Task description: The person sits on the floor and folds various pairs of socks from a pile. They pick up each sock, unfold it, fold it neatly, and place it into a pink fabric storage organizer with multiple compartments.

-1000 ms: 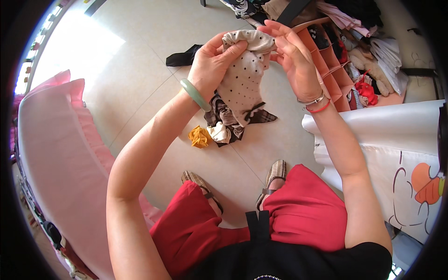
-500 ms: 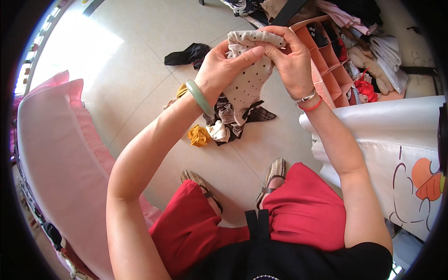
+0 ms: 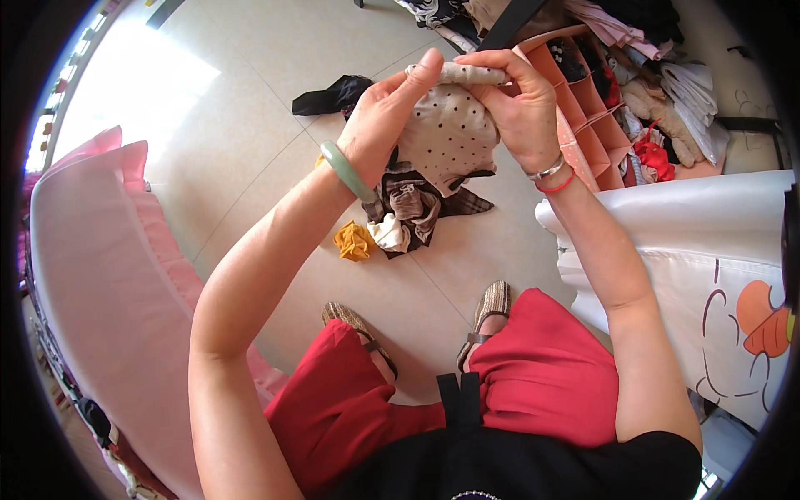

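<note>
Cream cloth with dark polka dots (image 3: 454,125), seemingly a small garment, hangs between my hands with its top edge rolled over. My left hand (image 3: 385,112) grips the left end of the roll, thumb raised above the edge and fingers partly hidden behind the cloth. At the other end, my right hand (image 3: 525,108) pinches the roll between thumb and fingers. Below the cloth on the floor lie a dark plaid piece (image 3: 471,202), a brownish crumpled cloth (image 3: 414,202), a white bundle (image 3: 390,233) and a mustard-yellow bundle (image 3: 354,241).
A pink divided storage box (image 3: 602,142) stands at the right, some compartments holding items, with heaped clothes (image 3: 679,108) beyond it. White printed fabric (image 3: 667,221) lies nearer on the right. A black cloth (image 3: 329,97) is on the tiled floor; pink ruffled bedding (image 3: 108,275) fills the left.
The top edge of the dotted cloth is rolled into a narrower band, and its lower end hangs higher and wider. My left thumb has lifted off the front of the cloth.
</note>
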Demonstrator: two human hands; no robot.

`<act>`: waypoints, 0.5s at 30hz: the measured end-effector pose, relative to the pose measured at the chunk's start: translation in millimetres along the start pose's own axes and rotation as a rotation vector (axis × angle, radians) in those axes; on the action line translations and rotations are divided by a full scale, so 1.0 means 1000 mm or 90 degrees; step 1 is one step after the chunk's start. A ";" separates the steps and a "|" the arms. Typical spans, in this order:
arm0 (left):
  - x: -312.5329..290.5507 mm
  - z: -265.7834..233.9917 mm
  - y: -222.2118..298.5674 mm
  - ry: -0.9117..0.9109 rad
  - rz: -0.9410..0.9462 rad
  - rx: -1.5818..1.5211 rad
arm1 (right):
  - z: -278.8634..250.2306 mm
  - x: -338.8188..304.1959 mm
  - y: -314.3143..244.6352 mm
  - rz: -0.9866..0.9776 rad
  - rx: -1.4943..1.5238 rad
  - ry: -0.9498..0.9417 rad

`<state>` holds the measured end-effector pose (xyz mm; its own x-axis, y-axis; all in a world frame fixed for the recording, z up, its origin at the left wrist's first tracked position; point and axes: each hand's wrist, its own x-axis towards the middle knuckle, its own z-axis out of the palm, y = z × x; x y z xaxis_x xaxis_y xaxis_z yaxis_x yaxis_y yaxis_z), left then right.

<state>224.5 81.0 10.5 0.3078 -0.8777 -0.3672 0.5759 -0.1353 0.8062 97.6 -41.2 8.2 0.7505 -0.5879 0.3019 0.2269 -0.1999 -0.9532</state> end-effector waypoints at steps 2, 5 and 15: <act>-0.001 0.000 0.000 0.001 0.013 0.013 | 0.000 0.000 -0.002 0.021 -0.024 -0.013; 0.002 -0.004 -0.004 -0.015 0.063 0.015 | -0.004 -0.002 -0.008 0.133 0.011 -0.044; 0.009 -0.004 -0.008 0.027 0.227 0.041 | -0.007 0.000 -0.007 0.209 0.015 -0.063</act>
<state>225.7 75.9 -1.0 0.5126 -0.8553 -0.0753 0.3779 0.1460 0.9142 91.7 -45.3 15.0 0.8419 -0.5391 -0.0237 -0.0242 0.0063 -0.9997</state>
